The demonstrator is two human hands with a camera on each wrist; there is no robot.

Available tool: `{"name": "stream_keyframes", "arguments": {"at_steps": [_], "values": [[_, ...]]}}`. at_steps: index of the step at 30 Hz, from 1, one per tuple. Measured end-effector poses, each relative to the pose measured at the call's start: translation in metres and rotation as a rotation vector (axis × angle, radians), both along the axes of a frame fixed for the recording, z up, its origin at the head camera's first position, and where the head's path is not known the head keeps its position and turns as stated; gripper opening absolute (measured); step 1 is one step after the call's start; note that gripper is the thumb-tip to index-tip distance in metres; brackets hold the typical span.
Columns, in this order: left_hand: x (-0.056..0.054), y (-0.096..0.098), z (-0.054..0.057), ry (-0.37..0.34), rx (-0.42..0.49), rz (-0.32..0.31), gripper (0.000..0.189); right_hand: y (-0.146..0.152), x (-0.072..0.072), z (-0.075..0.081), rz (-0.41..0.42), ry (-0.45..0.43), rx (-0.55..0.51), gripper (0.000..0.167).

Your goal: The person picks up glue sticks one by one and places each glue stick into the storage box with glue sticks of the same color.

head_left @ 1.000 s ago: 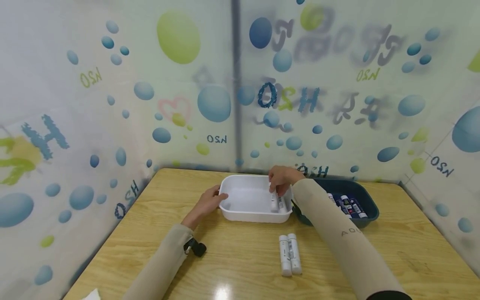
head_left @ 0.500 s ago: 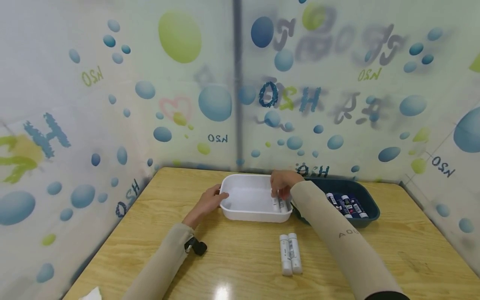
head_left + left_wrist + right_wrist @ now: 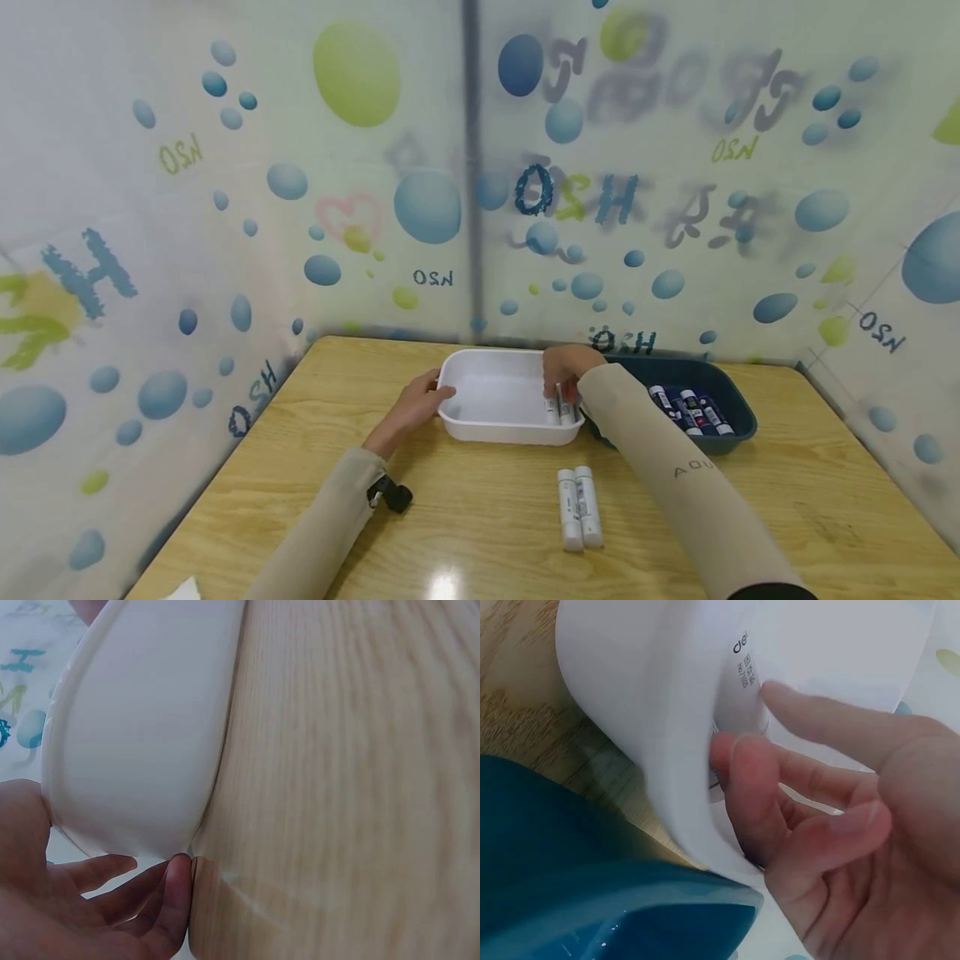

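Observation:
My left hand point(image 3: 411, 408) holds the left end of the white plastic tray point(image 3: 495, 432), its thumb over the rim and the other fingers outside. In the left wrist view those fingertips sit low against the tray wall point(image 3: 142, 735). Inside the tray's right end, two white glue sticks point(image 3: 551, 410) lie side by side. My right hand point(image 3: 572, 368) reaches down over their far ends. In the right wrist view its thumb and a finger pinch the end of one glue stick point(image 3: 739, 697). The tray rim partly hides the sticks there.
Two more white glue sticks point(image 3: 579, 510) lie together on the wooden table point(image 3: 465, 508) in front of the tray. A dark teal basket point(image 3: 738, 408) with several dark blue, white-capped tubes point(image 3: 693, 412) stands against the tray's right side. A patterned curtain point(image 3: 420, 208) hangs behind.
My right hand has lowered slightly, and the glue stick has gone from raised at its far end to lying beside the other in the tray. The left hand has stayed in place.

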State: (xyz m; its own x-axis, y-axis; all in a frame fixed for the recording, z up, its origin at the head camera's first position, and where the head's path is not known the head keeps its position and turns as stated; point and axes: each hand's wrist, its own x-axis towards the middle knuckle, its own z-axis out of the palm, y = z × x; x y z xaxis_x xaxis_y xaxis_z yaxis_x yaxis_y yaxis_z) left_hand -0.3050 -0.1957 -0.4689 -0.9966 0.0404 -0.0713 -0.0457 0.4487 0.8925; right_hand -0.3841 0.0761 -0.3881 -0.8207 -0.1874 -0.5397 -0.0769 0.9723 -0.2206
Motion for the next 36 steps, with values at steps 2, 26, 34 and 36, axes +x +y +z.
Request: {"name": "stream_keyframes", "arguments": {"at_steps": [2, 26, 34, 36], "values": [[0.001, -0.001, 0.000, -0.005, 0.011, 0.000, 0.053, 0.000, 0.001, 0.001, 0.005, -0.005, -0.003, 0.022], [0.003, -0.004, 0.001, -0.024, 0.023, -0.007, 0.055, 0.031, 0.047, 0.045, 0.273, 0.130, -0.414, 0.040], [0.003, 0.001, 0.003, -0.018, 0.029, 0.000, 0.055, 0.047, 0.088, 0.040, 0.306, 0.237, -0.545, 0.030], [0.003, 0.001, 0.003, -0.012, 0.026, -0.002, 0.055, 0.051, 0.099, 0.038, 0.304, 0.251, -0.562, 0.028]]}}
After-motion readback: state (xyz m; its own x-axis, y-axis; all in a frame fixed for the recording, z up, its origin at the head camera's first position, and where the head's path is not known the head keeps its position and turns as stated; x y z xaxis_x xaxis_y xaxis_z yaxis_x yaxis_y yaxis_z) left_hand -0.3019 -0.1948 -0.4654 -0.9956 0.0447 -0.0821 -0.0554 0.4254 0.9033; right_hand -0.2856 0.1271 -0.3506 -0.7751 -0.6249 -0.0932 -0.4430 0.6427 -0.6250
